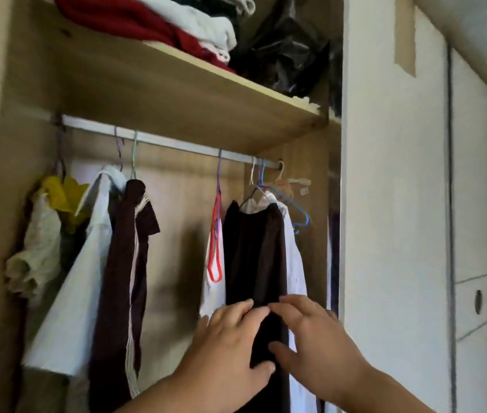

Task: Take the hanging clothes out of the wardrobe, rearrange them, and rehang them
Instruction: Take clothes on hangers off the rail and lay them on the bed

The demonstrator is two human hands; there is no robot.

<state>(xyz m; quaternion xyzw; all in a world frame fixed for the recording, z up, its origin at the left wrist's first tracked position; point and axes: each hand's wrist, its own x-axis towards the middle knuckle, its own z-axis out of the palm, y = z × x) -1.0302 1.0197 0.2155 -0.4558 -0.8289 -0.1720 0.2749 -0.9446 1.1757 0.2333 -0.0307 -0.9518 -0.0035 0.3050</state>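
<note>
A dark brown garment (254, 251) hangs from the metal rail (173, 144) at the right of the wardrobe. My left hand (230, 344) grips its lower part, fingers on the front and thumb curled under the fabric. My right hand (310, 332) pinches the same garment from the right side. Behind it hangs a white shirt (294, 263). To its left hangs a red hanger (215, 248). Farther left hang a maroon top with white stripes (129, 278), a white shirt (81, 287) and a yellow and cream garment (48, 228).
A wooden shelf (194, 87) above the rail carries folded red and white clothes (158, 22) and a black plastic bag (287, 49). An empty blue hanger (298, 213) hangs at the rail's right end. A white sliding door (394, 204) stands at the right.
</note>
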